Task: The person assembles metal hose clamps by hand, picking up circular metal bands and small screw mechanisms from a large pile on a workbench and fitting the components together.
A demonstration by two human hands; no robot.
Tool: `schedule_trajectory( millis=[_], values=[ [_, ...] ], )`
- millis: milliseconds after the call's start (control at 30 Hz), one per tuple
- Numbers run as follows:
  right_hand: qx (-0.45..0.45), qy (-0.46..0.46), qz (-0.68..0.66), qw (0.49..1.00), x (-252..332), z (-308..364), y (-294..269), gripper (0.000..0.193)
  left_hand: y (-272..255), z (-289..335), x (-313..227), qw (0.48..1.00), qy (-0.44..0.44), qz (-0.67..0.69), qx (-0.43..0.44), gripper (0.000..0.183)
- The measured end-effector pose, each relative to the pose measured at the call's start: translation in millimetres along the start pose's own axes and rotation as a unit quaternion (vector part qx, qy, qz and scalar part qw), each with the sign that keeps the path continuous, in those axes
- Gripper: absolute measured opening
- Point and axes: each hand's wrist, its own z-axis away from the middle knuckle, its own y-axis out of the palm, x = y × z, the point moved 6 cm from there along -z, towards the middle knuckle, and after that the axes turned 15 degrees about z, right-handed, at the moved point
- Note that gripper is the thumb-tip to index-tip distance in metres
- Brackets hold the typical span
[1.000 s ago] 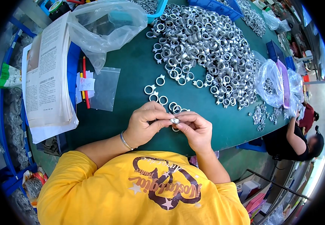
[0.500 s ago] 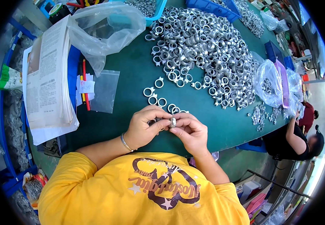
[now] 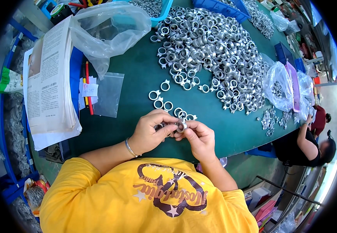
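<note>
A small silver metal ring (image 3: 181,126) with a lug on its rim is pinched between the fingertips of both hands, its round opening facing up toward me. My right hand (image 3: 200,140) closes on it with thumb and fingers. The fingertips of my left hand (image 3: 150,130) touch its other side. Inside the curled left fingers another metal ring (image 3: 158,127) shows in part; whether more lie there is hidden. Just beyond my fingertips several loose rings (image 3: 168,106) lie on the green tabletop (image 3: 133,97).
A large heap of rings (image 3: 211,50) covers the table's far middle. Newspapers (image 3: 52,77), pens (image 3: 87,89) and plastic bags (image 3: 110,31) lie left. At right are a bag of parts (image 3: 278,85), smaller metal parts (image 3: 268,118) and a seated person (image 3: 302,145).
The ring in my fingertips has turned from edge-on to showing its round opening. My right fingers have shifted slightly around it; the left hand stays nearly still.
</note>
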Motion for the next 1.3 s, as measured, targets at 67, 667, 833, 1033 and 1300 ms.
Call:
schedule_trajectory(
  millis=[67, 667, 833, 1033, 1300],
  values=[
    [0.006, 0.023, -0.049, 0.999, -4, 0, -1, 0.017, 0, 0, 1, 1.0, -0.007, 0.006, -0.004, 0.013],
    [0.032, 0.045, -0.149, 0.987, -6, -2, -2, 0.018, -1, 0, 0, 0.999, 0.037, -0.034, -0.004, 0.014],
    [0.03, 0.024, -0.113, 0.993, -5, -1, -3, 0.018, -1, -1, -2, 0.998, 0.044, -0.045, -0.001, 0.014],
    [0.006, 0.023, -0.119, 0.993, -2, -2, -3, 0.02, -1, 0, -1, 0.999, 0.037, -0.015, -0.004, 0.01],
    [0.013, 0.085, -0.062, 0.994, -1, -1, 1, 0.022, 0, 1, 2, 0.998, -0.035, 0.047, -0.003, 0.003]
  ],
)
